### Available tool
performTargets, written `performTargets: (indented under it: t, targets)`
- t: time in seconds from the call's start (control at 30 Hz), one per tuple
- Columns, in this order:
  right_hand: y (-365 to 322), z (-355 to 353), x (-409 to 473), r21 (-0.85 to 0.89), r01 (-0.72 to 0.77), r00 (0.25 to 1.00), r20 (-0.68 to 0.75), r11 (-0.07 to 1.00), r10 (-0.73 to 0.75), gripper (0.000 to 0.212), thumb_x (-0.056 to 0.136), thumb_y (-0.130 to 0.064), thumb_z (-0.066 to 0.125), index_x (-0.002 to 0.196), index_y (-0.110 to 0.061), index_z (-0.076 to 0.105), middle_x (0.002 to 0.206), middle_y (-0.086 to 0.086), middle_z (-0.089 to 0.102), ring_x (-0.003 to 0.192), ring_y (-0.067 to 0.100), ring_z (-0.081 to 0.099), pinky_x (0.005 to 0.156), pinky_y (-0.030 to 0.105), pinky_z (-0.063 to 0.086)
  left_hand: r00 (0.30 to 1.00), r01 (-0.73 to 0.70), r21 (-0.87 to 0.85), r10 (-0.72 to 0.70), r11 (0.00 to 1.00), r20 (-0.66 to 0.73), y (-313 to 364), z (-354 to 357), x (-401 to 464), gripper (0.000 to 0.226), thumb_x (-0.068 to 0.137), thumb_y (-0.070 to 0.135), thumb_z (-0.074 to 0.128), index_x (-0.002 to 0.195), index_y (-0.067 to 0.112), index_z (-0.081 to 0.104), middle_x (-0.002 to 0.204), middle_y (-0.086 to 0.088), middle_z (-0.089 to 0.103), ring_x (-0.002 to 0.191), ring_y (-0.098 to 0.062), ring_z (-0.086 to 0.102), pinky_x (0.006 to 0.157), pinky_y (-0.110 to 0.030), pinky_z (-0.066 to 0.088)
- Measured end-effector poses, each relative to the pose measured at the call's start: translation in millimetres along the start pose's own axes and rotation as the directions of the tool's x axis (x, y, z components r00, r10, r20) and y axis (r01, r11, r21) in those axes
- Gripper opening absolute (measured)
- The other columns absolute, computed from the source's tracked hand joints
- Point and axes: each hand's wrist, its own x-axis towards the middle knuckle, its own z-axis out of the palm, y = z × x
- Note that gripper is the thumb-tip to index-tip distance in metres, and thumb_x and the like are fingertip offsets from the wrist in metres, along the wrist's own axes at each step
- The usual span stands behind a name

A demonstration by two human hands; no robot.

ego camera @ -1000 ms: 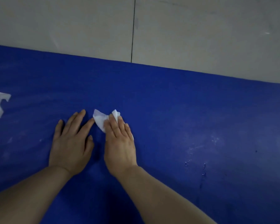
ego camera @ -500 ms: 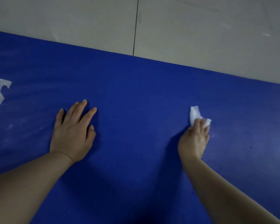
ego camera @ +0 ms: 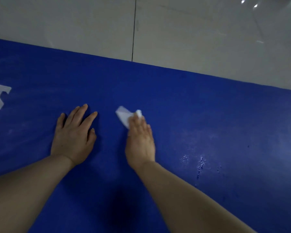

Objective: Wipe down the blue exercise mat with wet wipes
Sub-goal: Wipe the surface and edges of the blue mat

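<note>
Mat (ego camera: 208, 115) under wipe (ego camera: 123, 116); right hand (ego camera: 140, 142) flat fingers press it, left hand (ego camera: 73, 138) spread; wet patch risks palm slip

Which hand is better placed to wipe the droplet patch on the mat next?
Right. The right hand already presses the wet wipe to the blue mat, and the droplets lie on its side. The left hand rests flat, without a wipe, farther away.
</note>
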Motion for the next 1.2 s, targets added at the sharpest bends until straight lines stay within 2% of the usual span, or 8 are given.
performTargets:
  t: [0.13,0.3,0.37,0.5,0.63,0.8,0.97,1.2]
  targets:
    - [70,-37,3,-0.055,-0.329,0.935,-0.160,0.943,0.317,0.053,0.092,0.002,0.033,0.143,-0.011,0.030,0.159,0.003,0.012,0.143,0.022,0.017,0.116,0.036,0.013,1.000,0.000,0.002,0.000,1.000,0.004,-1,0,0,0.050,0.093,0.021,0.047,0.142,0.015,0.043,0.155,-0.009,0.026,0.143,-0.024,0.021,0.116,-0.050,0.011]
    - [79,-41,0,0.021,-0.551,0.811,-0.219,0.834,0.542,0.050,0.098,-0.004,0.027,0.147,-0.010,0.024,0.160,0.002,0.007,0.146,0.023,0.008,0.118,0.038,0.008,1.000,0.007,-0.009,-0.007,1.000,0.002,-2,3,0,0.050,0.093,0.024,0.047,0.142,0.016,0.042,0.155,-0.008,0.026,0.144,-0.023,0.020,0.116,-0.050,0.009]
    - [53,-25,6,-0.026,-0.482,0.854,-0.235,0.876,0.463,0.051,0.097,-0.006,0.029,0.147,-0.010,0.024,0.160,0.005,0.008,0.146,0.023,0.008,0.116,0.037,0.010,1.000,0.005,-0.017,-0.005,1.000,-0.005,-3,4,0,0.050,0.092,0.024,0.049,0.141,0.015,0.044,0.154,-0.009,0.027,0.143,-0.024,0.021,0.116,-0.051,0.010]
    - [-21,13,4,0.007,-0.084,0.992,-0.097,0.996,0.084,0.057,0.095,-0.010,0.039,0.149,-0.015,0.021,0.160,0.003,0.005,0.147,0.019,0.000,0.119,0.032,-0.001,1.000,0.000,-0.026,-0.001,1.000,-0.021,-3,3,0,0.047,0.096,0.030,0.039,0.139,0.014,0.046,0.153,-0.011,0.030,0.142,-0.025,0.024,0.115,-0.052,0.012]
    - [-34,16,3,0.021,0.173,0.984,0.045,0.985,-0.174,0.056,0.099,-0.012,0.039,0.151,-0.017,0.019,0.160,-0.005,0.003,0.146,0.012,-0.007,0.114,0.026,-0.015,1.000,-0.005,-0.015,0.005,1.000,-0.011,-4,3,0,0.048,0.095,0.032,0.048,0.139,0.012,0.047,0.154,-0.011,0.028,0.142,-0.025,0.023,0.115,-0.052,0.011]
    - [41,-23,19,-0.113,-0.093,0.990,-0.114,0.989,0.080,0.046,0.092,-0.001,0.037,0.137,-0.009,0.038,0.156,0.008,0.020,0.135,0.025,0.030,0.110,0.033,0.023,1.000,-0.009,-0.015,0.009,1.000,-0.015,-4,2,-1,0.054,0.092,0.040,0.045,0.141,0.015,0.045,0.154,-0.009,0.027,0.143,-0.024,0.021,0.116,-0.050,0.009]
    - [99,-49,13,0.023,-0.537,0.812,-0.259,0.843,0.524,0.044,0.098,-0.004,0.028,0.142,-0.008,0.033,0.159,0.005,0.013,0.143,0.026,0.017,0.116,0.039,0.014,1.000,-0.002,-0.009,0.002,1.000,-0.020,-2,4,0,0.054,0.092,0.039,0.048,0.140,0.016,0.045,0.154,-0.009,0.028,0.143,-0.023,0.021,0.116,-0.049,0.010]
    - [5,4,-9,-0.045,-0.173,0.970,-0.183,0.984,0.162,0.057,0.093,-0.003,0.040,0.147,-0.016,0.028,0.160,0.004,0.010,0.147,0.022,0.009,0.118,0.030,-0.001,1.000,0.000,0.006,0.000,1.000,-0.021,-2,4,0,0.053,0.092,0.038,0.049,0.139,0.015,0.046,0.153,-0.010,0.029,0.142,-0.025,0.024,0.115,-0.051,0.012]
